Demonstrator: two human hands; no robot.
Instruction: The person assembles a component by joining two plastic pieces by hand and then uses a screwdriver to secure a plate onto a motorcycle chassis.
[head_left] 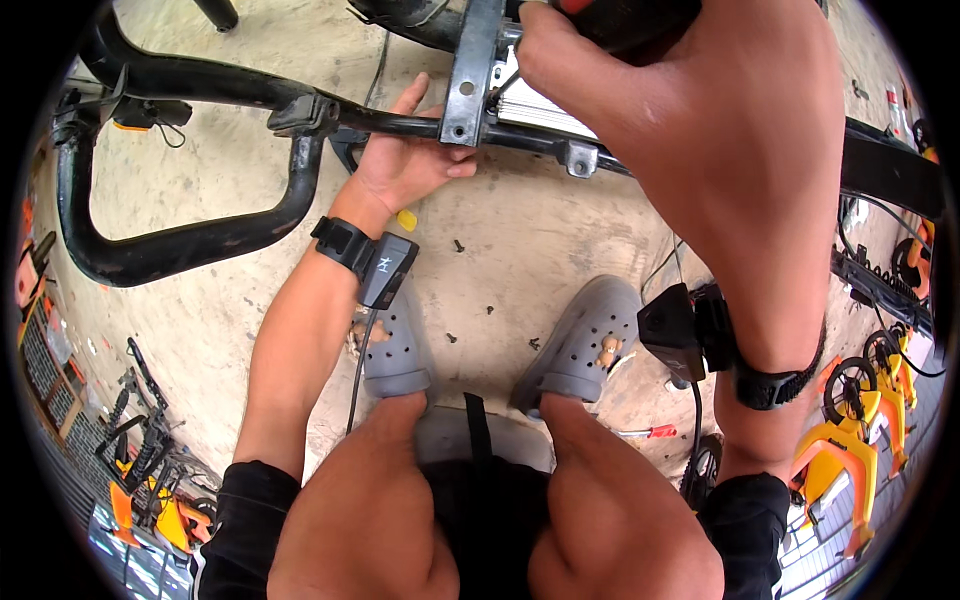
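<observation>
A black metal tube frame (pixel 200 90) stretches across the top of the view above a concrete floor. My left hand (pixel 405 160) reaches under its thin crossbar beside a grey metal bracket (pixel 470 70), fingers pressed against the bar. My right hand (pixel 660 90) is close to the camera, closed around a dark tool (pixel 620 20) with a red part at the top edge; most of the tool is hidden. A silver finned box (pixel 535 100) sits behind the bracket, between the two hands. Both wrists wear black bands with small black devices.
Several small black screws (pixel 458 245) lie on the concrete in front of my grey clogs (pixel 580 345). A red-handled screwdriver (pixel 645 432) lies by my right knee. Orange and yellow parts (pixel 850 430) stand at the right, more parts and racks at the lower left.
</observation>
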